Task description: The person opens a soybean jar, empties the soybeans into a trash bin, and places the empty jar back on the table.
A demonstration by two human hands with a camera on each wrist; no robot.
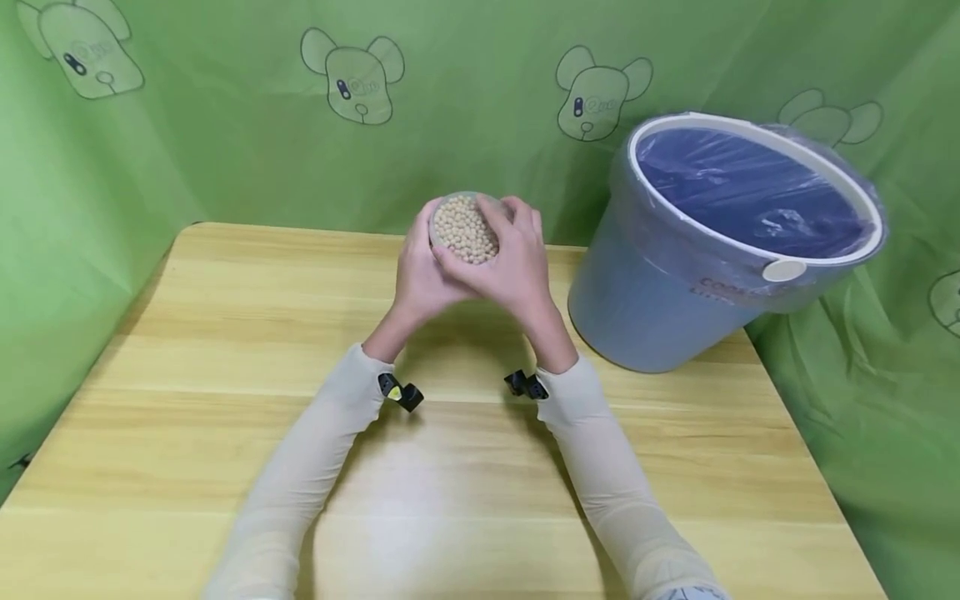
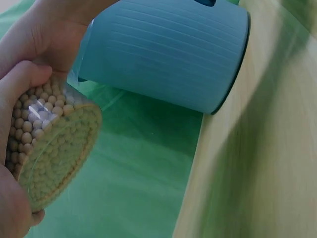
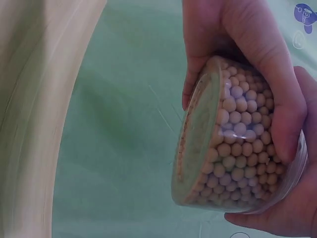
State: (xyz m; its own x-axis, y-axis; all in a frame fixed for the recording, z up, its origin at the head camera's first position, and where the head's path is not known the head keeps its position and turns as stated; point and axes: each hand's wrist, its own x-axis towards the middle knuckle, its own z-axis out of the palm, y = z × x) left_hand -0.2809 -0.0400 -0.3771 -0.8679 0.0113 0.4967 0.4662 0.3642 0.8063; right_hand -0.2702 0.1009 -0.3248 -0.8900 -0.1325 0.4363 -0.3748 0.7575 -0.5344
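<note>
Both hands hold a clear round jar (image 1: pixel 467 227) packed with small beige balls that look like dried soybeans, raised above the far edge of the table. My left hand (image 1: pixel 423 271) grips it from the left side and my right hand (image 1: pixel 521 262) from the right. In the left wrist view the jar (image 2: pixel 62 148) is tilted, its flat clear base facing outward. The right wrist view shows the balls through the wall of the jar (image 3: pixel 237 144), with fingers wrapped round it. Whether a clear lid covers its top I cannot tell.
A blue-grey bucket (image 1: pixel 660 283) with a white rim and a plastic liner stands at the table's back right, just right of the right hand. Green curtain (image 1: pixel 465 100) with printed animal heads hangs behind the wooden table (image 1: pixel 187 400).
</note>
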